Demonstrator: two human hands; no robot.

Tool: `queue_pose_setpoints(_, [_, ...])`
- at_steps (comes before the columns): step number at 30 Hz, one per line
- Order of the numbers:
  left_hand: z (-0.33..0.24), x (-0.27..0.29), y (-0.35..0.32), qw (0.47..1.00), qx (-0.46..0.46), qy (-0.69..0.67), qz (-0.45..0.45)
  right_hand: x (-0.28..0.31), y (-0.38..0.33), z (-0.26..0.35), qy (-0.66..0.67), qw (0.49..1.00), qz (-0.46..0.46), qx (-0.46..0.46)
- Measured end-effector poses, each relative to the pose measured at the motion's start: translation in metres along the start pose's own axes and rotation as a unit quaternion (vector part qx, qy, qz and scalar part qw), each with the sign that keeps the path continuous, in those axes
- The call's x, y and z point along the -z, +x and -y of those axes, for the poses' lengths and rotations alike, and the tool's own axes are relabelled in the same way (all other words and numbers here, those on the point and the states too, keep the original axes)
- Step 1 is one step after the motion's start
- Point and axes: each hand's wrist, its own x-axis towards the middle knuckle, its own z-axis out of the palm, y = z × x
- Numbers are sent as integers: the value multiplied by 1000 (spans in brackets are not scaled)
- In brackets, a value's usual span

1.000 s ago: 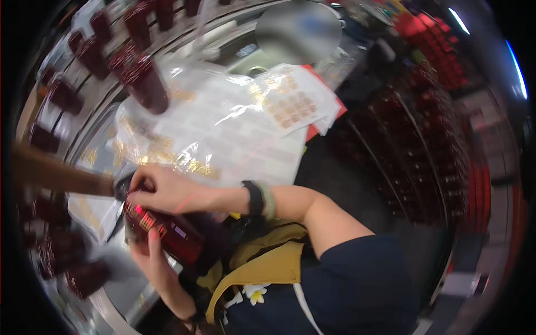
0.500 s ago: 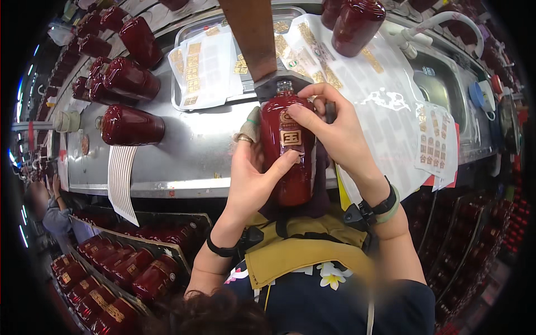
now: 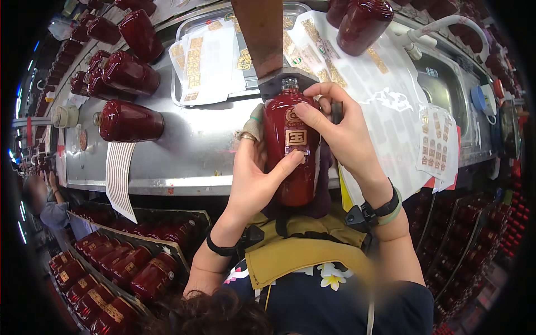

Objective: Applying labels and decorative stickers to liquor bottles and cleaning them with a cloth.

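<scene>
The left hand (image 3: 254,173) hides the red bottle's (image 3: 296,162) left side.

Surface finishes at the bench

Red bottle (image 3: 296,156) is showing a glossy, glazed, smooth surface with a gold square label. Tabletop (image 3: 190,151) is reading as brushed metal, dull sheen. Label sheets (image 3: 204,61) are looking like matt white paper. Wrist strap (image 3: 385,209) is appearing as matt black.

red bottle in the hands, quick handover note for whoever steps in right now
Left hand grips the red bottle from the side, thumb across its front.
Right hand presses fingertips on the round gold label near the neck.
Bottle is held upright against the metal counter; label sheets lie behind it.
Done: square and round gold labels are on this bottle.
Left: other red bottles lie on the counter; whether they are labelled cannot be told.
</scene>
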Motion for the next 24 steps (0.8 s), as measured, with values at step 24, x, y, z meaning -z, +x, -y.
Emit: queue_pose_setpoints(24, [-1, 5, 11, 996, 38, -70, -27, 0, -35, -20, 23, 1000, -2, 5])
